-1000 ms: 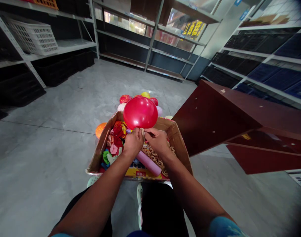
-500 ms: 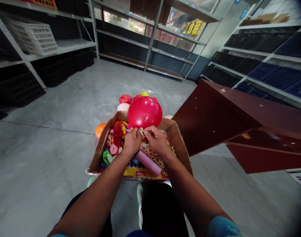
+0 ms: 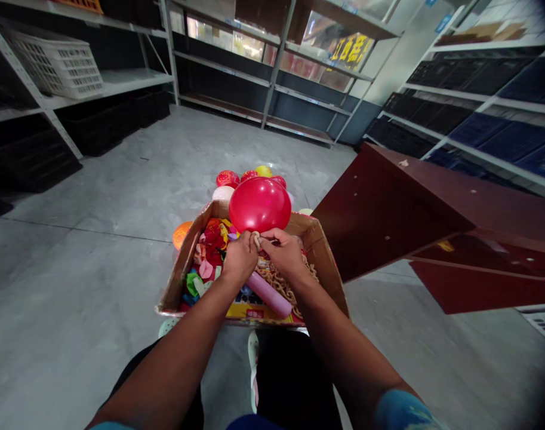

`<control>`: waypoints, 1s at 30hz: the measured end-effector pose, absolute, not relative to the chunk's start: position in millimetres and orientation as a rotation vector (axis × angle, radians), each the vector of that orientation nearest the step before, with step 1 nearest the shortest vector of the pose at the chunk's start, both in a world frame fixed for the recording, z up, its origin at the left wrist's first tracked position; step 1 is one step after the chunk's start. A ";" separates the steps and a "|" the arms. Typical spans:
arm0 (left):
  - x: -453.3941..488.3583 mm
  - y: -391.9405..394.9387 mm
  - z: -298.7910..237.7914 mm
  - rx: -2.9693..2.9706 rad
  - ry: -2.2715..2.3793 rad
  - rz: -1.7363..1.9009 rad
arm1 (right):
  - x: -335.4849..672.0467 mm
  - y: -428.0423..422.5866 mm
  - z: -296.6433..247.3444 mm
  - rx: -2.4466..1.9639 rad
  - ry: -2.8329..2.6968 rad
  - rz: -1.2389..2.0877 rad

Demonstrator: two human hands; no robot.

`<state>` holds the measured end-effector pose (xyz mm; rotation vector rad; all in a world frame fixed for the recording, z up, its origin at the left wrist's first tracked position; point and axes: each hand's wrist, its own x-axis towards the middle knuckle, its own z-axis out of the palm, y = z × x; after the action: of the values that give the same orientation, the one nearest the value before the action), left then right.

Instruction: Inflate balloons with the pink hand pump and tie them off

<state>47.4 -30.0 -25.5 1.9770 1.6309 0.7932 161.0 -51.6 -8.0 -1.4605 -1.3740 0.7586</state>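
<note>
Plain red balloon (image 3: 260, 204), pink cylinder (image 3: 271, 295)

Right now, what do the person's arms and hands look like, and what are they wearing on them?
The left hand and right hand are bare, and so are the forearms. The right sleeve is teal blue with a paler pattern too blurry to make out, and ends near the elbow. Only a thin teal strip of the left sleeve shows.

The big balloon (image 3: 260, 204) sits nearer the right wall of the box (image 3: 326, 263) than at first, having swung slightly back left.
</note>
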 end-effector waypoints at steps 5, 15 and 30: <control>46.9 -29.6 -25.9 1.978 1.625 0.745 | 160.2 -52.7 -11.1 -1.473 -1.488 0.629; 45.0 -26.7 -28.4 1.924 1.526 0.795 | 167.9 -51.5 -13.9 -1.480 -1.468 0.676; 51.5 -32.2 -25.4 2.171 1.467 0.522 | 172.9 -52.5 -2.5 -1.260 -0.727 1.223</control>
<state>51.5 -32.2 -25.4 2.1714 1.4670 0.5215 172.9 -52.5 -2.5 -1.2601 -0.7267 1.2234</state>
